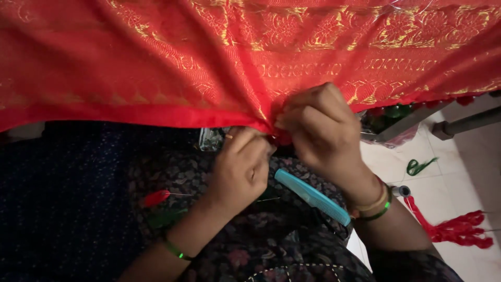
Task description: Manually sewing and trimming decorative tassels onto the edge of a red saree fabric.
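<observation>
Cloth: red fabric w/ gold woven pattern (250,57), hangs across whole top of view, 9 to 3 o'clock; plain red hem along lower edge, gathered to a pucker at centre.
Comb: teal comb (312,196) on the lap, slanting toward 4 o'clock, just below right hand, partly under the wrist.
Lap: dark floral garment (271,245) fills the bottom; dark dotted cloth (62,198) at 8 o'clock.
Small bits: red tuft on a thin pin (156,197) at 7 o'clock of left hand; green piece just under it, too dim to tell.
Floor: pale tiled floor (459,172) at 3–4 o'clock; green thread loop (416,166) on it; red tassel bundle (459,230) at 4 o'clock, apart from both hands.
Frame: grey bar (464,124) at 3 o'clock, under the cloth edge.
In the way: cloth drape hides everything behind it; the hands cover the pinch point.
Left grip: left hand (241,172) curled nearly closed, fingertips up at the gathered hem; green bangle on wrist.
Right grip: right hand (321,130) fingers bent tight, pinching the hem at the pucker, touching left hand's tips; bangles on wrist.
Held item: hem fold w/ small red tuft between both hands; any needle or thread there can't tell.
</observation>
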